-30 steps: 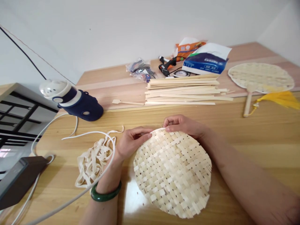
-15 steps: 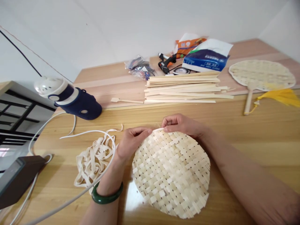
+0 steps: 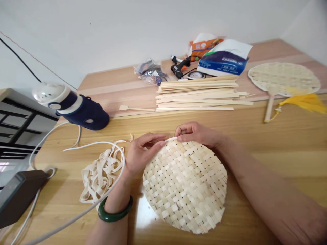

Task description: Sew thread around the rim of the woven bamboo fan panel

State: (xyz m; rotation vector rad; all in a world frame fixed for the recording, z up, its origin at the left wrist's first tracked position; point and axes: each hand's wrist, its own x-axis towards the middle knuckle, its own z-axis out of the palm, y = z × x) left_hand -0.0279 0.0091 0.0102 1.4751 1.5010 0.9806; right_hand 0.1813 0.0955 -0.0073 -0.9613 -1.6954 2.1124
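Note:
A round woven panel of pale flat strips point(image 3: 186, 187) is tilted up in front of me, its outer edge uneven with cut strip ends. My right hand point(image 3: 195, 133) pinches its top edge, thumb on the near face and fingers curled behind. To the left, my left hand point(image 3: 143, 151) holds the upper left edge loosely, its thumb on the weave and its fingers at the far side. A short white band point(image 3: 171, 139) shows along the rim between both hands, with thin strands beside it. A loose heap of cream fabric tape point(image 3: 100, 177) lies left of my left hand.
White cable point(image 3: 124, 160) loops past my left forearm. Behind the panel lie flat wooden strips point(image 3: 196, 95), a small wooden paddle point(image 3: 136, 109), a glue gun point(image 3: 180, 66), a tissue pack point(image 3: 222, 63) and a finished fan point(image 3: 283, 78) with yellow tassel. A blue bottle point(image 3: 87, 112) stands left.
My left hand's index finger has lifted a little away from its thumb at the rim. My right hand keeps its pinch. The whole view has shifted slightly.

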